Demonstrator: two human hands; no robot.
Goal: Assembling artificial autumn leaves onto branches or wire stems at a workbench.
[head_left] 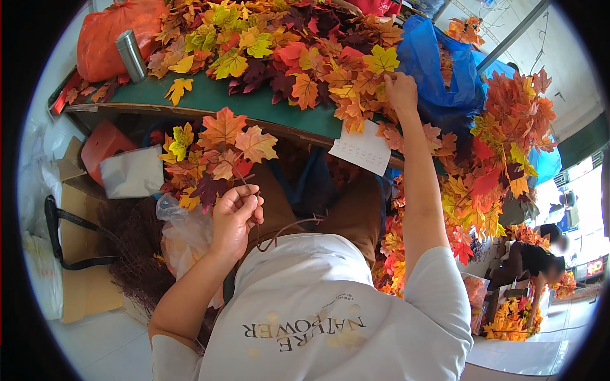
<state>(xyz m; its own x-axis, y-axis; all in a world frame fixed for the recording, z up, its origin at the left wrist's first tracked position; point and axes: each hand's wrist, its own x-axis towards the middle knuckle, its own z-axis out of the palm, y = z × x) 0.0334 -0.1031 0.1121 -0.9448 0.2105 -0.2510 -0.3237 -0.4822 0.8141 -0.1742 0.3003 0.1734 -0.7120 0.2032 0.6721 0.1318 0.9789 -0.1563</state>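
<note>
Left hand (237,219) pinches the brown stem (298,222) of an artificial maple-leaf spray (222,130) before the green bench (210,95); curled right hand (402,95) touches heaped leaves (305,91) on it, grip unclear. Spray's top is leafed, lower stem bare; many leaves remain.

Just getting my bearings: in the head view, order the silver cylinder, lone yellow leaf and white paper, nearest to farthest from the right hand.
1. White paper: edge of the table, left of the right hand.
2. Lone yellow leaf: farther left.
3. Silver cylinder: left of that leaf.
</note>
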